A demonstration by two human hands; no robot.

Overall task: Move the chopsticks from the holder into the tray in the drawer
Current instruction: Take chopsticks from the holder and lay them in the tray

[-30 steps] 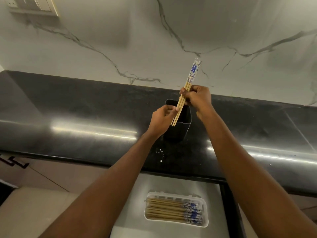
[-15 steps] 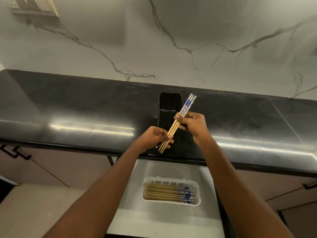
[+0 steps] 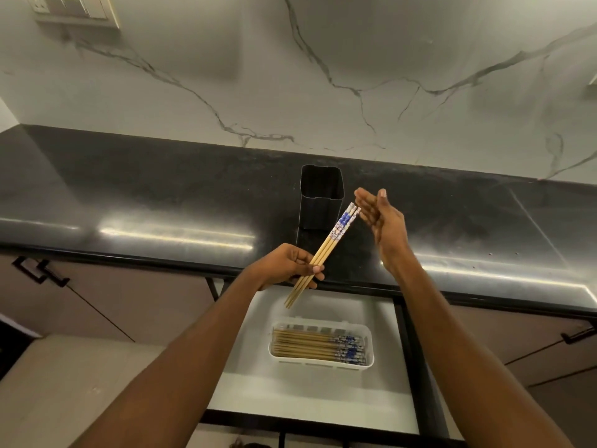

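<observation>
My left hand (image 3: 286, 266) grips a small bundle of wooden chopsticks (image 3: 329, 244) with blue-and-white tops, tilted up to the right above the counter's front edge. Beside their tops my right hand (image 3: 382, 226) is flat and open, its palm facing the ends. The black rectangular holder (image 3: 319, 198) stands on the counter just behind, and no chopsticks show in it. Below, in the open white drawer (image 3: 245, 376), a white tray (image 3: 370, 360) holds several chopsticks lying flat, tops to the right.
The black countertop (image 3: 145, 195) runs across the view with a marble wall behind it. Brown cabinet fronts with black handles (image 3: 42, 270) flank the drawer. A switch plate (image 3: 74, 9) sits high on the left wall.
The chopsticks came out of the holder and down toward the counter's edge. My right hand has let go of them and opened; my left hand alone holds them now.
</observation>
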